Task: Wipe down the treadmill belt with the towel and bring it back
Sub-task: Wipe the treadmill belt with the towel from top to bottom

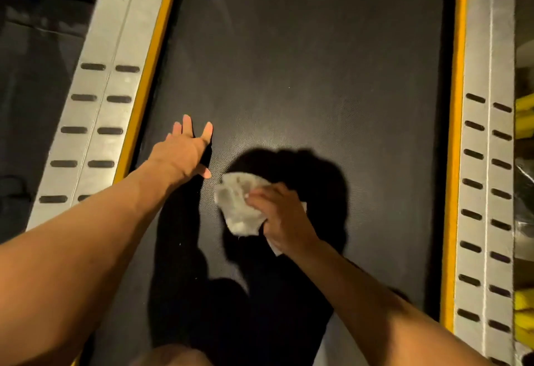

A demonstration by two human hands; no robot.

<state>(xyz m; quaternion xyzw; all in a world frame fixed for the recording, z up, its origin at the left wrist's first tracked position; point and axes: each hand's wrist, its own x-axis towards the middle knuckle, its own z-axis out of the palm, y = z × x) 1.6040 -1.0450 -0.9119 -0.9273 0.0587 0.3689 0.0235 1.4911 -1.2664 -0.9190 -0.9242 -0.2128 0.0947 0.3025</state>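
While the person bends over the treadmill belt (318, 76), both bare arms reach forward and down to it. The right hand (281, 215) lies on a small white towel (237, 206). The towel is crumpled and rests on the dark belt, a little below the middle of the view and nearer to the left edge than to the right one. The grip of this hand is closed on the cloth: the fingers curl over its right part and press it against the belt. The left part of the towel sticks out free beside the fingers, and a small white corner shows under the wrist.

The left hand (185, 151) is placed flat on the belt, above and to the left of the towel, near the left yellow strip (150, 82). Its grip is spread wide and has hold of nothing. The fingers are straight, and the thumb points toward the towel, close to its edge but apart from it.

A dark shadow (303, 169) of the arms and hands falls on the belt around the towel. On each side of the belt runs a yellow strip, and outside it a grey side rail (95, 123) with rows of dark oval slots. At the far right edge there are some yellow things (524, 117); I cannot tell what they are.
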